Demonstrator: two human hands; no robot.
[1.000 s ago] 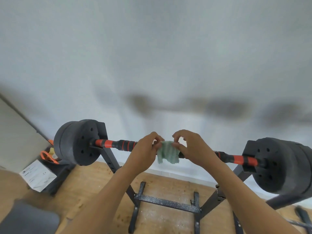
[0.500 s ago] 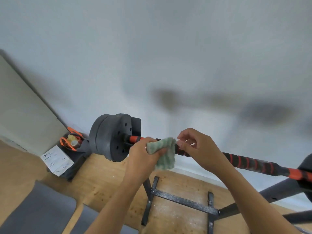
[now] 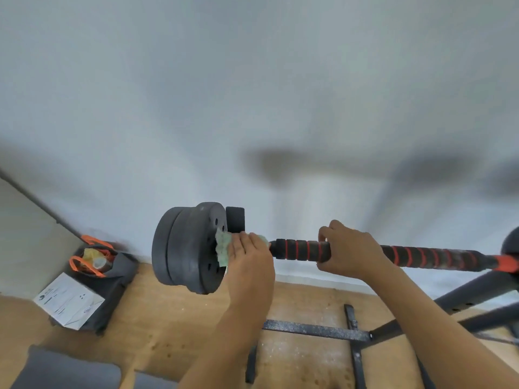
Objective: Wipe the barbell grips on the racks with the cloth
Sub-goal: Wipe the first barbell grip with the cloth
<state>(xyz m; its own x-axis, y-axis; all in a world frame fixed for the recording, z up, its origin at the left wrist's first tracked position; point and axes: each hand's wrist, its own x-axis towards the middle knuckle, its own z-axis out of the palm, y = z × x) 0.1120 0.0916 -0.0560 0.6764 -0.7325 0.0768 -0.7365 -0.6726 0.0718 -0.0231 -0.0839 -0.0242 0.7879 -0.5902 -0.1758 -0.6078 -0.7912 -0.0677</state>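
Observation:
A barbell lies across a black rack, its black foam grip (image 3: 300, 250) ringed with red stripes. My left hand (image 3: 250, 258) holds a pale green cloth (image 3: 223, 247) wrapped around the bar's left end, pressed right against the black weight plates (image 3: 188, 248). Further right, my right hand (image 3: 351, 249) is closed around the bar between the two striped grip sections. The right grip section (image 3: 432, 256) runs on to an orange collar (image 3: 505, 262) at the frame's edge. The bar under both hands is hidden.
The rack's black base bars (image 3: 317, 329) cross the wooden floor below the barbell. A dark bag with orange handles (image 3: 95, 259) and a white sheet of paper (image 3: 68, 300) sit by the wall at the left. Grey mats (image 3: 64, 372) lie at the lower left.
My left hand has slid the cloth leftwards along the bar up to the weight plates. My right hand let go of the cloth and took hold of the bar. The view swung left.

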